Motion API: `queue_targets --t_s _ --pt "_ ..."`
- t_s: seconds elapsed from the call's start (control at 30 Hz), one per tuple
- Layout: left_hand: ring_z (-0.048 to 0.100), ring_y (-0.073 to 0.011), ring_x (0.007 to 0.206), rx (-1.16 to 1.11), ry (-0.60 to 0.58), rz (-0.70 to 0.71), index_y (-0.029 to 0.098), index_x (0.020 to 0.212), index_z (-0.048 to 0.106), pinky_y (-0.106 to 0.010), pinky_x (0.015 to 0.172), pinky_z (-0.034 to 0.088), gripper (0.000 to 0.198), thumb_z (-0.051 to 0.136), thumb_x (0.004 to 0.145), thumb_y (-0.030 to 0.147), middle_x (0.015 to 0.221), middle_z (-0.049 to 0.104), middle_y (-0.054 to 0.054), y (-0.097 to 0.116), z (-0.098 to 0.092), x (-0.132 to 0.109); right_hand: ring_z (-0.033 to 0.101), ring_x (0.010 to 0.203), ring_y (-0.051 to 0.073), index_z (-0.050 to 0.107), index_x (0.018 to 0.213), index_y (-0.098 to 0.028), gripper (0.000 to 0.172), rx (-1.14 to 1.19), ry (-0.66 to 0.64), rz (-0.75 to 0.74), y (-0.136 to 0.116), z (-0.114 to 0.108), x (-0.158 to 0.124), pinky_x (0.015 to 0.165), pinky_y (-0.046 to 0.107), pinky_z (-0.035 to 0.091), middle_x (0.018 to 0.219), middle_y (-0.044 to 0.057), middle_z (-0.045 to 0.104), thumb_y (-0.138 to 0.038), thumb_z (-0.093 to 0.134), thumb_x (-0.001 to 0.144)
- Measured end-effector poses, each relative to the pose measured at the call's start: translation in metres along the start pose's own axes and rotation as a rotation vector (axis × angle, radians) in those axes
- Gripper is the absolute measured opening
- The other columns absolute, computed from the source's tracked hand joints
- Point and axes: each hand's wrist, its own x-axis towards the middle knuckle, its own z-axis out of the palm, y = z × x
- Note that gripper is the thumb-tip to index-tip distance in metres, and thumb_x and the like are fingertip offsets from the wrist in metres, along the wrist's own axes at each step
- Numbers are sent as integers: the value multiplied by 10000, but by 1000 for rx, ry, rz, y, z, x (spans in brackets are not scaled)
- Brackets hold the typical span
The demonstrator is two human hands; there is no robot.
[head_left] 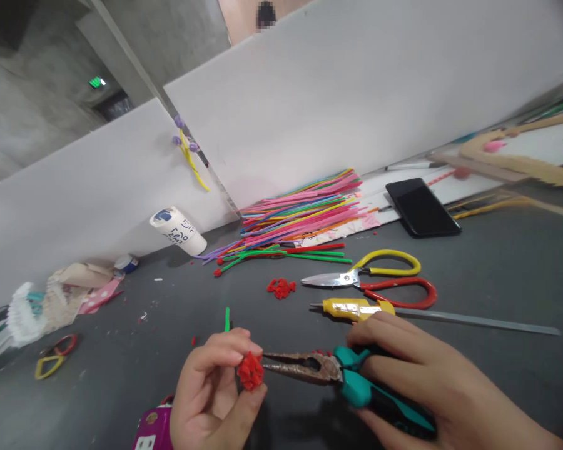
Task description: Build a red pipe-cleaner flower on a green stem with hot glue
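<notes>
My left hand (216,394) pinches a small crumpled red flower head (250,371) between thumb and fingers. A short green stem (227,319) sticks up behind those fingers. My right hand (417,375) is closed around the teal-and-black handles of long-nose pliers (304,367). The rusty jaws are slightly apart, and their tips reach the flower head's right side; whether they grip it I cannot tell. Just beyond the pliers lies a yellow glue gun (351,309) with a long clear glue stick (478,320). Farther back are a pile of red bits (281,288) and scissors (370,278) with yellow and red handles.
Colourful craft stems (300,212) lie along the white partition (356,87). Beside them is a black phone (422,207). A white cup (178,231), smaller scissors (56,356) and a purple object (154,430) are on the left. Another person's arm (507,140) shows far right.
</notes>
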Motion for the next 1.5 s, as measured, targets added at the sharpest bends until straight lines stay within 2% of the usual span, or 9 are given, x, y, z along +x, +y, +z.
queue_targets --t_s 0.2,0.5,0.87,1.03,1.1,1.23,1.3,1.5 --pt "634 -127 883 -4 -29 70 216 933 642 -278 962 485 308 691 709 10 861 712 10 -1 -3 1 618 719 147 650 689 -242 148 48 -94 73 -1 0 2 656 226 523 816 27 600 -130 573 748" --pt "618 -108 831 13 -14 145 200 914 653 -244 935 508 258 725 712 55 914 648 17 1 3 0 620 721 143 664 716 -249 144 109 -93 36 0 4 -2 661 223 511 827 18 643 -150 573 767" --pt "629 -110 769 -28 -10 110 207 915 662 -262 925 496 256 744 704 88 914 669 17 1 5 -1 614 711 139 636 677 -242 188 65 -89 -28 6 9 -5 709 238 510 819 19 654 -162 526 807" --pt "644 -193 891 -53 -86 -50 205 1071 661 -303 900 497 347 703 771 374 873 716 -46 2 1 -1 607 689 148 665 712 -240 197 40 -55 -47 3 7 -2 648 243 504 782 24 642 -169 520 824" --pt "640 -194 849 -48 -116 -77 204 1019 686 -316 922 475 348 667 779 454 844 710 -46 3 -1 0 605 676 152 689 742 -240 231 24 -36 -58 2 6 -1 637 248 506 763 32 637 -162 494 837" --pt "631 -162 756 -74 -108 -166 230 915 705 -304 890 482 218 651 805 410 765 693 -15 3 -1 2 605 684 160 699 717 -230 238 -16 -88 -67 1 6 -2 648 254 524 766 43 647 -166 500 832" --pt "619 -155 721 -108 -111 -193 227 877 707 -289 837 505 218 668 787 421 724 678 -12 4 0 3 610 695 167 697 703 -224 248 -48 -104 -70 1 6 -2 663 261 532 765 50 652 -171 495 837" --pt "612 -141 724 -126 -82 -257 230 849 716 -283 847 507 153 730 742 339 724 667 -3 5 1 2 608 666 179 628 629 -225 286 -181 -13 -128 1 4 1 610 260 518 726 55 649 -178 457 854"
